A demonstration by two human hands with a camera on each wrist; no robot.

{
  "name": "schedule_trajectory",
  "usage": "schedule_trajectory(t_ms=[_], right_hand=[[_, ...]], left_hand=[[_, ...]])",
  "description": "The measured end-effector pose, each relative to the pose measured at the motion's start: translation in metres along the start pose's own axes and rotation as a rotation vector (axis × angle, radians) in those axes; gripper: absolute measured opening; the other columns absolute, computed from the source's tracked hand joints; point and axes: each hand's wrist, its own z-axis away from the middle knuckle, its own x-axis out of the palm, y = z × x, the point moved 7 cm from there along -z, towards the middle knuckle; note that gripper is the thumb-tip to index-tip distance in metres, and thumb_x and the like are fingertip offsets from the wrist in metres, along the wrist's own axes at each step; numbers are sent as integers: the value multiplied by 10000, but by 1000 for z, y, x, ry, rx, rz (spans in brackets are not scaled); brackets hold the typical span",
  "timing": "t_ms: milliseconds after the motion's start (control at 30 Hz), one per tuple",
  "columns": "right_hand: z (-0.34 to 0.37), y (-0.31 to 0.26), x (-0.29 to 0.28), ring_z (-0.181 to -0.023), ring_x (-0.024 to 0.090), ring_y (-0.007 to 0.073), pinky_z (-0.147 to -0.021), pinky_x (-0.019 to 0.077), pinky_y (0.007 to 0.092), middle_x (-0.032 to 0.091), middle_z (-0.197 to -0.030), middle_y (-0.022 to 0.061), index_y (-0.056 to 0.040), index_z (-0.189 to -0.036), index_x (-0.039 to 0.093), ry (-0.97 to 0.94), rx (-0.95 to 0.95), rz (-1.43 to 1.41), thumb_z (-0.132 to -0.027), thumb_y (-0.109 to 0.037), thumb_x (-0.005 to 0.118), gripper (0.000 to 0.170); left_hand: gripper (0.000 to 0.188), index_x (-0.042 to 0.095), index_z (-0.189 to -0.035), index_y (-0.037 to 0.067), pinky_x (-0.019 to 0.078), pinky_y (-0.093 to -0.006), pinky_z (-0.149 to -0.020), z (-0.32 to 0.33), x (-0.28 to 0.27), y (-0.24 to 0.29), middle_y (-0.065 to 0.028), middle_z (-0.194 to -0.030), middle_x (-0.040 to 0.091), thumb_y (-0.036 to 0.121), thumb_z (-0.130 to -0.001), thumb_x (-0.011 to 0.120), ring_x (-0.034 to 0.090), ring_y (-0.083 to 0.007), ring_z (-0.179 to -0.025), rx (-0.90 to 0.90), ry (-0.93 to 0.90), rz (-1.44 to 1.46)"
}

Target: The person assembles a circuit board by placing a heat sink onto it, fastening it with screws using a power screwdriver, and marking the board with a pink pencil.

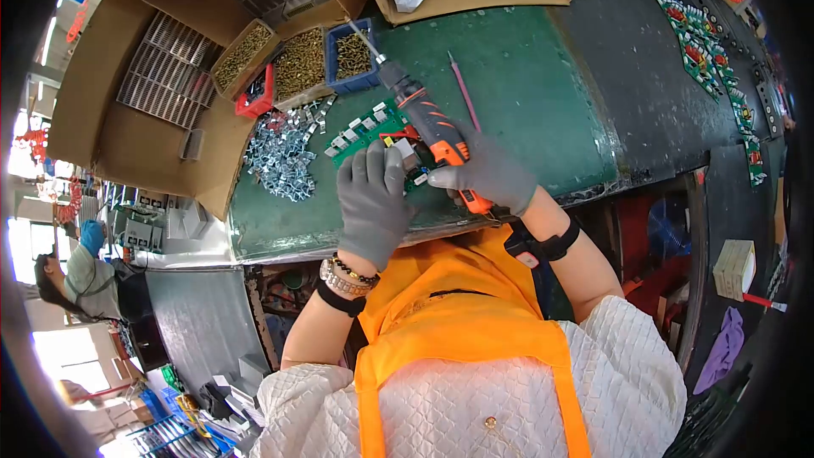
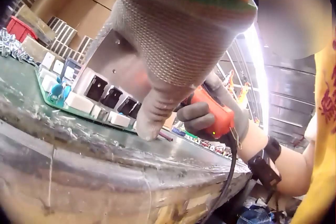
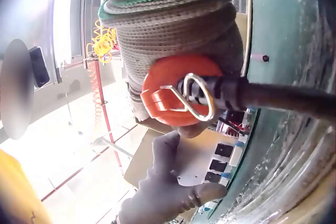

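Note:
My gloved left hand (image 1: 373, 208) holds a green circuit board (image 1: 363, 132) that lies on the bench near the front edge. In the left wrist view its thumb comes down in front of an upright metal plate (image 2: 111, 62), with black components (image 2: 96, 88) along the plate's foot. My gloved right hand (image 1: 496, 171) grips a black and orange electric screwdriver (image 1: 430, 121) by its orange-ended handle. The screwdriver lies slanted over the board in the head view, its long bit pointing away toward the bins. Its corded orange end (image 3: 181, 90) fills the middle of the right wrist view.
Shiny metal clips (image 1: 284, 157) are heaped left of the board. Behind them stand a red bin (image 1: 257, 100), a blue bin (image 1: 351, 83) and boxes of brass-coloured screws (image 1: 301, 64). A pink pen-like tool (image 1: 465, 89) lies beyond the screwdriver. Cardboard boxes (image 1: 475, 7) line the back.

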Motion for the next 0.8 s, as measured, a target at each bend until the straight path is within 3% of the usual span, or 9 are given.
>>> schedule_trajectory(t_ms=[133, 233, 600, 667, 800], right_hand=[[-1, -6, 10, -600, 607, 133, -532, 505, 282, 618, -816, 61, 3, -1266, 492, -46, -12, -66, -723, -109, 771, 621], [6, -14, 16, -581, 577, 115, -513, 493, 270, 598, -817, 52, -14, -1298, 458, -61, -20, -171, -714, -177, 796, 694], [31, -28, 40, -581, 596, 129, -507, 521, 273, 588, -877, 60, -16, -1331, 413, -86, 59, -239, -748, -135, 728, 673], [33, -27, 41, -572, 593, 132, -506, 523, 273, 576, -853, 53, -21, -1327, 413, -89, 82, -273, -757, -134, 722, 658], [36, -29, 44, -570, 593, 135, -503, 521, 270, 568, -833, 50, -20, -1315, 418, -82, 71, -292, -765, -134, 722, 639]], left_hand=[[992, 396, -1273, 45, 423, -493, -912, 2, 1, -2, -166, -1258, 502, 275, -449, 899, 521, -351, -1114, -20, 17, 33], [1017, 398, -1288, 45, 425, -489, -909, 6, 0, -4, -158, -1260, 507, 293, -440, 902, 522, -345, -1116, -26, 37, 38], [1035, 397, -1338, 94, 464, -446, -850, 17, -12, -17, -124, -1193, 534, 282, -444, 885, 554, -312, -1038, -28, 152, 17], [963, 407, -1360, 69, 444, -468, -823, 21, -5, -19, -135, -1160, 537, 313, -540, 850, 548, -335, -1024, 15, 146, -1], [1009, 385, -1387, 75, 447, -453, -784, 16, -10, -25, -120, -1087, 532, 295, -522, 855, 553, -319, -968, 26, 43, 40]])
